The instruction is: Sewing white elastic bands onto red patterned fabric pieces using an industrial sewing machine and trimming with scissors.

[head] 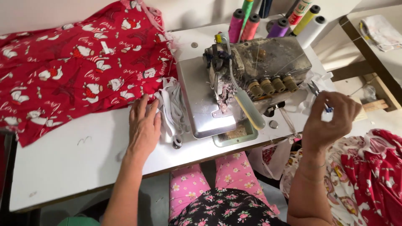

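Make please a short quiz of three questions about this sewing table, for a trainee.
1. True or false: the left hand lies flat on the white table.
2. What does the right hand hold? A) small thread snips B) a pink thread cone C) a ruler
3. What lies between the left hand and the sewing machine?

Key: 1 true. 2 A. 3 a pile of white elastic bands, beside the red printed fabric.
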